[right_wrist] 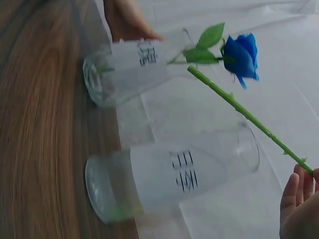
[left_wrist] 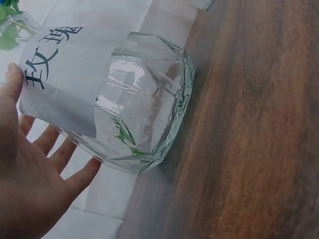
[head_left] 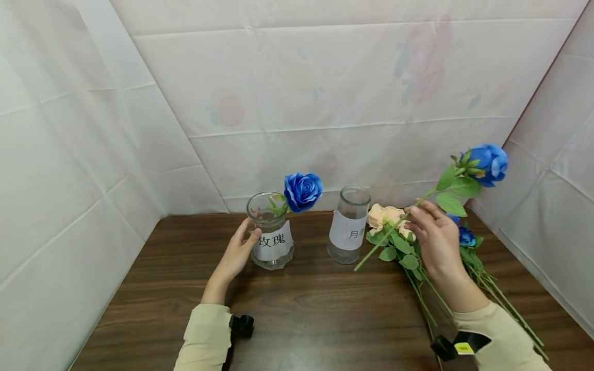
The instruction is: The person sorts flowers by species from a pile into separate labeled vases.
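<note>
In the head view my left hand [head_left: 234, 257] holds the side of a squat faceted glass vase [head_left: 274, 262] with a white paper label. Its thumb lies on the label and its fingers go behind the glass. One blue rose [head_left: 303, 192] stands in this vase, leaning right, its stem end inside the glass. My right hand [head_left: 438, 245] pinches the green stem of another blue rose [head_left: 488, 165], lifted above the table, bloom up to the right. The cut end of that stem [right_wrist: 234, 102] points toward the vases. Between the hands stands a taller labelled glass vase [head_left: 348, 232].
Peach flowers [head_left: 385, 215] with leafy stems lie on the wooden table [head_left: 301, 319], right of the taller vase. More blue roses [head_left: 466, 237] lie beyond my right hand, partly hidden by it. A white cloth backdrop [head_left: 278, 103] rises behind and at both sides.
</note>
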Demonstrator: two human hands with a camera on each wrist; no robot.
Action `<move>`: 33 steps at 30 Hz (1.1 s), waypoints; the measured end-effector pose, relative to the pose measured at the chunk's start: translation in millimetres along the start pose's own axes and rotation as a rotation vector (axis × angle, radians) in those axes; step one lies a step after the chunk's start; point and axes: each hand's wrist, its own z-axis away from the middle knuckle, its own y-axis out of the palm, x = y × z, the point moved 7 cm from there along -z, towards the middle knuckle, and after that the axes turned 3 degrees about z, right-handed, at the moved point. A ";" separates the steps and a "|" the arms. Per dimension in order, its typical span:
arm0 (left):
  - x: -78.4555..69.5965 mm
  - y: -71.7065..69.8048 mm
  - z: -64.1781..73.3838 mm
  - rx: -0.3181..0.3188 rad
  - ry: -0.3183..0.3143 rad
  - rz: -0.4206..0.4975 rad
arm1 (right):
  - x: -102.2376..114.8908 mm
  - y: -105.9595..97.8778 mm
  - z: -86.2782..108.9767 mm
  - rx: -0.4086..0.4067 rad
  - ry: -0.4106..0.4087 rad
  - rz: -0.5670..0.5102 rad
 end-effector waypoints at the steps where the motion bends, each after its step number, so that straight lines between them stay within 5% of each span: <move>1: -4.3 0.4 1.6 0.001 -0.001 -0.001 | -2.1 6.2 1.2 0.000 0.000 0.014; 7: -18.3 2.4 6.8 0.004 0.002 -0.011 | -13.7 39.3 6.1 -0.043 -0.002 -0.001; 15: -16.1 3.1 5.4 0.009 0.002 -0.019 | -25.9 79.1 13.5 -0.058 -0.071 -0.139; 23: 19.5 -1.0 -8.0 -0.012 0.011 0.002 | -39.2 113.3 16.3 -0.085 -0.105 -0.209; 33: 21.3 -1.8 -8.1 -0.033 0.048 -0.002 | -60.5 140.8 18.7 -0.117 -0.087 -0.272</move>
